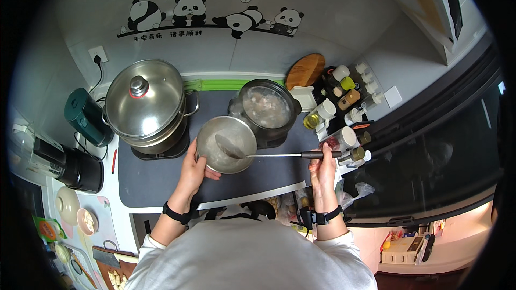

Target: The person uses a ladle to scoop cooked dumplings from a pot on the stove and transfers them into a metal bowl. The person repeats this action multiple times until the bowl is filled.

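Note:
My left hand (196, 166) grips the rim of a round metal bowl (246, 137), held over the counter in front of me. Whitish, cloudy liquid with froth lies in the bowl. In my right hand (323, 165) is the dark handle of a long metal ladle (278, 155), whose head sits inside the bowl. Just behind and right of the bowl stands a dark clay-like pot (258, 125) without a lid. Pale pieces of food in foamy liquid (267, 106) fill it, and light steam seems to rise there.
A large lidded steel steamer pot (157, 88) stands on a black burner (161, 156) to the left. Beyond it are a green electric kettle (86, 114) and a black blender base (82, 173). Oil and seasoning bottles (318, 116) crowd the right side. A cleaver (105, 256) rests lower left.

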